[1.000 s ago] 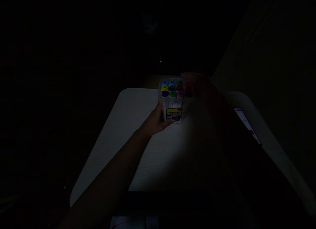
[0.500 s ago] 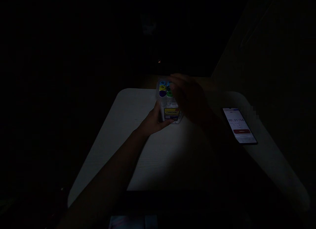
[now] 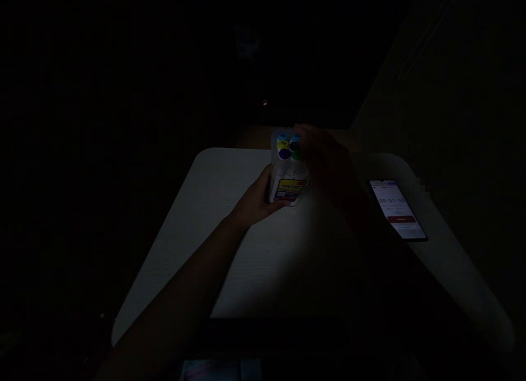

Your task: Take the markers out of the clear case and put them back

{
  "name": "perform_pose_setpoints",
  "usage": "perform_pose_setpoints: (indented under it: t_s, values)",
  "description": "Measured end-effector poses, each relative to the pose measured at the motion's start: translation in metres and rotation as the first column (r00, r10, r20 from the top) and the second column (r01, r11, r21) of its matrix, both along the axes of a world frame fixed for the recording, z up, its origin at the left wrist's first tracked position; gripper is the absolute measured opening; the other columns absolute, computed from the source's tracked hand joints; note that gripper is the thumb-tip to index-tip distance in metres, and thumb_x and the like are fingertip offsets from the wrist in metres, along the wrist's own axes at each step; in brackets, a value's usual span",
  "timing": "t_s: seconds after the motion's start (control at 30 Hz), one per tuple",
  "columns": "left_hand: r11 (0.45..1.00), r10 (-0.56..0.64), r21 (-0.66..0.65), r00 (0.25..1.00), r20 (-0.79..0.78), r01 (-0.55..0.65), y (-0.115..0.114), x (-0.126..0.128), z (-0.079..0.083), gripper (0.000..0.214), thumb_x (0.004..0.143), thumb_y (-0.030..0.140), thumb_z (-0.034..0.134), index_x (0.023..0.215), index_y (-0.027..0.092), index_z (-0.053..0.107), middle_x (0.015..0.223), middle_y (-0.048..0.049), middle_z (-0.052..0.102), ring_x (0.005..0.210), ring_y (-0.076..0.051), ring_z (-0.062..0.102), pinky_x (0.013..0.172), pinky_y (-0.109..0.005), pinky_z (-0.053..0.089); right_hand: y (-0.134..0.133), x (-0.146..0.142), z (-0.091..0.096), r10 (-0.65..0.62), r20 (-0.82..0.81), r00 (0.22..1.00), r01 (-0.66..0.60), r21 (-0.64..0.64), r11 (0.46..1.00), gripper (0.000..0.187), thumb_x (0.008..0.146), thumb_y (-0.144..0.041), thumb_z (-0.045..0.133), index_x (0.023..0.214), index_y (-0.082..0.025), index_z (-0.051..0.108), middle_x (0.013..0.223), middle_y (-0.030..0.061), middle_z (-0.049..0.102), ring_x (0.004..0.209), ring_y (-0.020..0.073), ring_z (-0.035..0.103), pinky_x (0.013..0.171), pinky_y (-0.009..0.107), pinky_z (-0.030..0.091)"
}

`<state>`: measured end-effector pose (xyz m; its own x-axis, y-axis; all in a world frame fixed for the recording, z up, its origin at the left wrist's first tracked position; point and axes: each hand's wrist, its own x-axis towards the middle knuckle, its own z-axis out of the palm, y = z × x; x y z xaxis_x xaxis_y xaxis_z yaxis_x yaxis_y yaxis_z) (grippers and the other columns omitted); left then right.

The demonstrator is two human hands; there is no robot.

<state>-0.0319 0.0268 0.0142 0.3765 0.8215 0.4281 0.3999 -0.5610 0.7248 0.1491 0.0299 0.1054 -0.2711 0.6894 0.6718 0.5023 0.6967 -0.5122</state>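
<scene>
Though the room is nearly black, the head view shows a pale table [image 3: 181, 249] lit in a patch near the middle of the frame. Just above centre on it stands a clear marker pack [image 3: 287, 172], tilted a little, with colored caps [image 3: 284, 145] facing up and a yellow label [image 3: 290, 190] low on its front. The left hand [image 3: 257, 201] reaches in from the lower left, its fingers [image 3: 275, 204] curled firmly around the pack's lower part. The right hand [image 3: 326, 164] is dark and blurred at the pack's upper right, its fingers [image 3: 303, 133] just beside the caps; whether they touch or how they bend, the gloom hides. Farther right, flat on the table, lies a phone [image 3: 396, 210] — its lit screen shows digits and a red bar.
</scene>
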Motion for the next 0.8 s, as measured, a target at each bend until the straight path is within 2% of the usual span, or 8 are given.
perform_pose_setpoints:
  t_s: [0.13, 0.27, 0.43, 0.53, 0.67, 0.8]
  values:
    - [0.997, -0.011, 0.072, 1.000, 0.011, 0.011, 0.001, -0.001, 0.001, 0.078, 0.070, 0.042, 0.067, 0.133, 0.017, 0.028, 0.124, -0.0133, 0.052, 0.110, -0.025, 0.054, 0.093, -0.037, 0.047, 0.001, 0.008, -0.011, -0.012, -0.111, 0.994, 0.014, 0.014, 1.000, 0.044, 0.089, -0.051, 0.031, 0.116, -0.030, 0.058, 0.126, 0.0018, 0.056, 0.123, 0.0182, 0.047, 0.108, 0.043, 0.036]
    - [0.994, -0.012, 0.109, 0.999, 0.034, 0.009, 0.004, -0.003, -0.005, 0.084, 0.067, 0.043, 0.069, 0.134, 0.017, 0.025, 0.127, -0.0139, 0.049, 0.113, -0.025, 0.052, 0.095, -0.038, 0.044, -0.001, 0.012, -0.021, -0.010, -0.197, 0.980, 0.004, -0.033, 0.999, 0.045, 0.090, -0.051, 0.030, 0.119, -0.029, 0.056, 0.128, 0.0018, 0.054, 0.126, 0.0165, 0.045, 0.109, 0.037, 0.035]
    - [0.979, 0.132, 0.148, 0.990, 0.058, -0.139, 0.006, -0.006, -0.008, 0.093, 0.055, 0.056, 0.074, 0.129, 0.017, 0.034, 0.122, -0.0135, 0.052, 0.110, -0.027, 0.053, 0.094, -0.041, 0.044, 0.000, 0.015, -0.042, -0.042, -0.336, 0.941, 0.008, -0.102, 0.995, 0.047, 0.089, -0.052, 0.031, 0.122, -0.027, 0.052, 0.132, 0.0028, 0.051, 0.124, 0.0146, 0.046, 0.107, 0.034, 0.037]
    - [0.944, 0.244, 0.226, 0.970, 0.007, -0.240, 0.004, -0.008, -0.006, 0.088, 0.054, 0.060, 0.072, 0.124, 0.017, 0.042, 0.116, -0.0122, 0.056, 0.105, -0.026, 0.055, 0.091, -0.040, 0.045, 0.001, 0.018, -0.056, -0.087, -0.366, 0.927, 0.029, -0.159, 0.987, 0.047, 0.089, -0.053, 0.030, 0.124, -0.028, 0.050, 0.132, 0.0022, 0.051, 0.125, 0.0143, 0.046, 0.106, 0.033, 0.038]
    - [0.876, 0.301, 0.411, 0.952, -0.053, -0.253, 0.004, -0.010, -0.004, 0.083, 0.055, 0.058, 0.073, 0.124, 0.020, 0.046, 0.114, -0.0108, 0.057, 0.102, -0.024, 0.055, 0.087, -0.039, 0.047, 0.002, 0.022, -0.070, -0.162, -0.373, 0.913, 0.045, -0.302, 0.952, 0.041, 0.092, -0.046, 0.030, 0.123, -0.029, 0.051, 0.133, 0.0020, 0.050, 0.123, 0.0164, 0.046, 0.103, 0.035, 0.040]
    - [0.833, 0.268, 0.510, 0.963, -0.034, -0.214, 0.007, -0.012, -0.002, 0.069, 0.060, 0.052, 0.072, 0.119, 0.022, 0.052, 0.111, -0.0083, 0.059, 0.101, -0.021, 0.055, 0.086, -0.037, 0.047, 0.001, 0.020, -0.079, -0.198, -0.378, 0.904, 0.042, -0.384, 0.922, 0.037, 0.091, -0.041, 0.040, 0.115, -0.017, 0.054, 0.118, 0.0075, 0.057, 0.106, 0.0180, 0.055, 0.092, 0.039, 0.046]
